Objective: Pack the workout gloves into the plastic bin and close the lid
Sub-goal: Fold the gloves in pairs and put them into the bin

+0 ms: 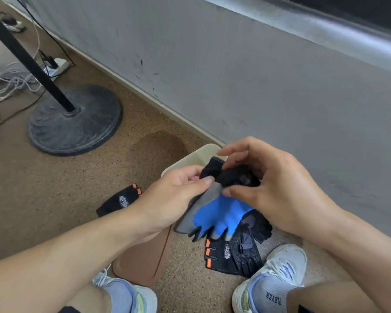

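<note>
Both hands are working together over the floor, holding one blue and gray glove (215, 211) between them. The left hand (174, 197) is gripping the glove's gray edge, its thumb lying across the fabric, while the right hand (269, 184) is curling its fingers and thumb around the glove's bunched black cuff (228, 175). The glove's blue palm and dark fingertips are hanging down below the hands. Just behind the hands, the pale rim of the plastic bin (196, 157) is showing on the speckled brown floor (54, 188), close to the gray wall (257, 86); its inside is hidden by the hands and the glove. A brown lid (142, 256) is lying flat on the floor under the left forearm, off the bin. A black glove with orange tabs (120, 201) is lying on the floor to the left of the left wrist, and a small pile of black gloves (242, 249) is lying below the hanging glove, near the right shoe (273, 281). The left shoe (127, 294) is showing at the bottom edge. Farther off to the left, a round black stand base (75, 120) with its pole is sitting on the floor, with a power strip (54, 66) and loose cables (9, 82) lying beyond it.
</note>
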A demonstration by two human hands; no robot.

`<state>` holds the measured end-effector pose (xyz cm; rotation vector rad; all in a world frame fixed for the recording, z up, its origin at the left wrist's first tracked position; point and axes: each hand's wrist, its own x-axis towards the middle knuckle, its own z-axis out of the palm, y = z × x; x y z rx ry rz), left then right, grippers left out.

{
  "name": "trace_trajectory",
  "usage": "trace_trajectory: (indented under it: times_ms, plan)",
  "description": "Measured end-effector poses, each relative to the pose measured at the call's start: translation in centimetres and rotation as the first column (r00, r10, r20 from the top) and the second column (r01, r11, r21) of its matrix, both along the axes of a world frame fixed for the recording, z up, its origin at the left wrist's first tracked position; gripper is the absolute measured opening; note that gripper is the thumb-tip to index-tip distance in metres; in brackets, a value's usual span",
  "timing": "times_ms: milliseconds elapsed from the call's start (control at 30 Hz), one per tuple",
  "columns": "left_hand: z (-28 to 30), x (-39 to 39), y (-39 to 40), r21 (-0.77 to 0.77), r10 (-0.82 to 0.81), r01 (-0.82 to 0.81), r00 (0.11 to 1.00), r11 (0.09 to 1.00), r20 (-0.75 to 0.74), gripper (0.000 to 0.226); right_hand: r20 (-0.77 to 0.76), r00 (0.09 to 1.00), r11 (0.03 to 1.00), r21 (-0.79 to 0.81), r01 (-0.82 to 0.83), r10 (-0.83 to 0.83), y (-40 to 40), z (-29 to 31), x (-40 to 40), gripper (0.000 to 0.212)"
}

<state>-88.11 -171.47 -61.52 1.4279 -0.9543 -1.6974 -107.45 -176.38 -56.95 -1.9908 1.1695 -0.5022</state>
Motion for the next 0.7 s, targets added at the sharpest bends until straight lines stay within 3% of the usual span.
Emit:
trace_trajectory:
  times_ms: [100, 300, 500, 633, 700]
  plan:
    - [0.6, 0.0, -0.1, 0.049, -0.052, 0.056, 0.995, 0.997, -0.085, 0.04, 0.044, 0.997, 0.998, 0.022, 0.062, -0.063, 0.0, -0.4, 0.0, 0.049]
    - [-0.1, 0.3, -0.1, -0.004, -0.109, 0.109, 0.994, 0.994, 0.005, 0.04, 0.151, 0.983, 0.986, 0.145, 0.079, -0.1, -0.1, -0.8, 0.1, 0.048]
    - [-0.4, 0.4, 0.0, -0.006, -0.114, 0.113, 0.993, 0.994, -0.014, 0.034, 0.175, 0.976, 0.982, 0.156, 0.102, -0.129, -0.2, -1.2, 0.1, 0.038]
    - [-0.2, 0.7, -0.3, -0.008, -0.04, 0.04, 0.999, 0.999, -0.025, 0.034, 0.153, 0.98, 0.98, 0.177, 0.096, -0.124, -1.0, -1.0, -0.2, 0.038]
    - [0.1, 0.8, -0.4, 0.01, 0.001, 0.0, 0.998, 1.0, -0.062, 0.034, 0.143, 0.976, 0.971, 0.2, 0.133, -0.163, -1.4, -1.2, -0.5, 0.025]
